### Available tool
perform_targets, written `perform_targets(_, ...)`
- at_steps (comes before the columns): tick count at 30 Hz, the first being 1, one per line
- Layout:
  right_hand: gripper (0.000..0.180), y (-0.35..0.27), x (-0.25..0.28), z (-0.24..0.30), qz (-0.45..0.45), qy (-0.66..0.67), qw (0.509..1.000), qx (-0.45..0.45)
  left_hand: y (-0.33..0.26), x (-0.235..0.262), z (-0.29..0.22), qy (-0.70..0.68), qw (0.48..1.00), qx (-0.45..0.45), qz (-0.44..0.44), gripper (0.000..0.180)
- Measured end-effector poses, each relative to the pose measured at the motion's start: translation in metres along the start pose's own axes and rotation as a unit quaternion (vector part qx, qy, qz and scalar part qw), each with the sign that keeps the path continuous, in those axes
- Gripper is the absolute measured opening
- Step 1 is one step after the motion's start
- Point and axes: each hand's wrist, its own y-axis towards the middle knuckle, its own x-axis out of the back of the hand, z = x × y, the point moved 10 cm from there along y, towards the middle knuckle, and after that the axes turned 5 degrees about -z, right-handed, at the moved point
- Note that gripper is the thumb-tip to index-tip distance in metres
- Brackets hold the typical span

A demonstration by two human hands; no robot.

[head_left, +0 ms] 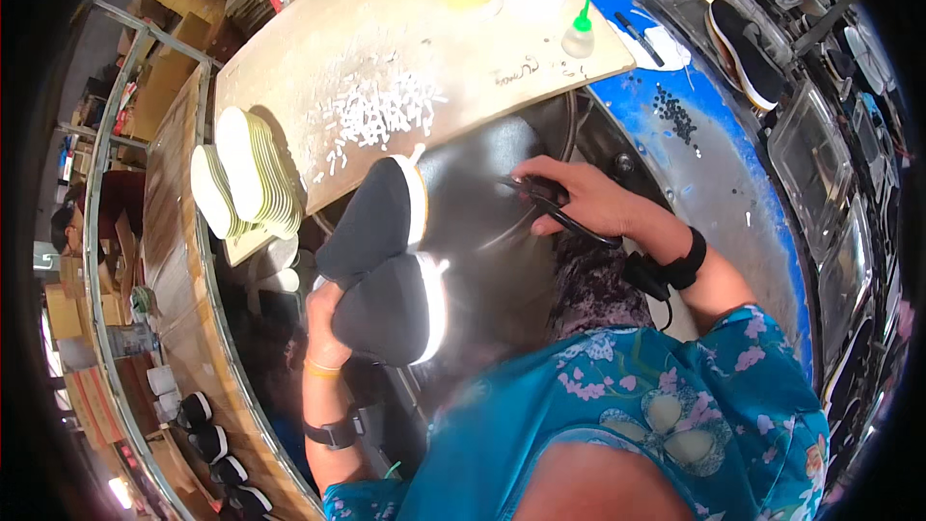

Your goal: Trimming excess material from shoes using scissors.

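My left hand [325,323] is closed on a pair of black fabric shoes with white soles, an upper shoe [371,217] and a lower shoe [386,314], held side by side over my lap. A small white piece sticks out at the sole edge of each one. Most of my left fingers are hidden by the shoes. To their right, my right hand [584,198] is closed around a dark hand tool [579,225] with curved black handles. Its tip points toward the shoes without touching them; whether it is scissors or pliers I cannot tell.
Ahead lies a pale board [289,58] with a heap of small white pieces [376,111], stacked pale insoles [256,169] and a green-capped bottle [579,34]. Black bits [673,114] lie on the blue-edged metal table [719,169]. Clear plastic trays [815,178] and shoes crowd the right.
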Motion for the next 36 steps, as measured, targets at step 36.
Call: perform_targets(36,0.058,-0.041,-0.088,0.036,-0.029,-0.277,0.954,0.108,-0.037,-0.002,0.062,-0.280,0.944,0.174,-0.030,0.025)
